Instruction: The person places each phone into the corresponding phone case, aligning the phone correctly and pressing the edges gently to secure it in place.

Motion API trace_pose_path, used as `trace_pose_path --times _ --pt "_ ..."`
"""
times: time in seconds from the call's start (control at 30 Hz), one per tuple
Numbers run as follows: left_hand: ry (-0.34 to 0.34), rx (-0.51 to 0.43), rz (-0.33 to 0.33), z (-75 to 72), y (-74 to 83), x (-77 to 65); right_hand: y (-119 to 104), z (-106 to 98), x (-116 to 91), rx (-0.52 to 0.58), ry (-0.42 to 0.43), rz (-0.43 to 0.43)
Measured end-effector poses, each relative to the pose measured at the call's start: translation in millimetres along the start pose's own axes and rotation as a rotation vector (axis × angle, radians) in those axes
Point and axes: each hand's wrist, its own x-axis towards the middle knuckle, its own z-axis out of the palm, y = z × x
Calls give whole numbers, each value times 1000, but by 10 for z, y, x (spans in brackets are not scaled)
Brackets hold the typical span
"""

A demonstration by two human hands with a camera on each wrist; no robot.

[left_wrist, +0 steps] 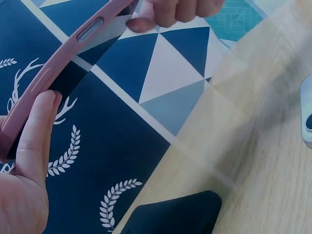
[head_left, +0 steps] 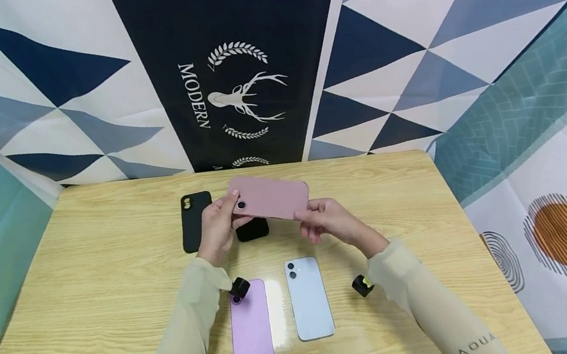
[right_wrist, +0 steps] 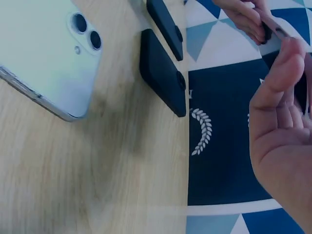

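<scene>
Both hands hold a pink phone case [head_left: 270, 195] above the far part of the table, its back facing up in the head view. My left hand [head_left: 217, 226] pinches its left end beside a round dark camera lens or opening, thumb on top. My right hand [head_left: 332, 218] grips the right end near the lower corner, thumb along the edge. In the left wrist view, the case's side rim [left_wrist: 46, 73] shows a raised button cover and a pill-shaped slot. I cannot tell whether a phone sits inside it.
A black phone case [head_left: 196, 223] lies behind the left hand. Another black case [head_left: 253, 230] lies partly hidden under the pink one. Nearer on the wooden table [head_left: 115, 280] lie a lilac phone [head_left: 252, 334] and a pale blue phone [head_left: 310, 300]. Patterned cloth [head_left: 242, 58] hangs behind the table.
</scene>
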Motion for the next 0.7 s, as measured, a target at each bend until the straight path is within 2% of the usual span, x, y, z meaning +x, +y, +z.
trace_pose_path --times 0.13,0.4,0.53,0.7 --pt "-23 -23 6 -24 15 -9 -6 68 -12 -47 1 -29" --pt "-121 -79 -5 -57 38 -17 7 108 -22 -48 33 -94" --pt "-114 -104 -24 -21 67 -36 36 107 -12 -35 46 -115" --pt "-81 -144 -8 -3 47 -47 22 119 -22 -43 44 -75"
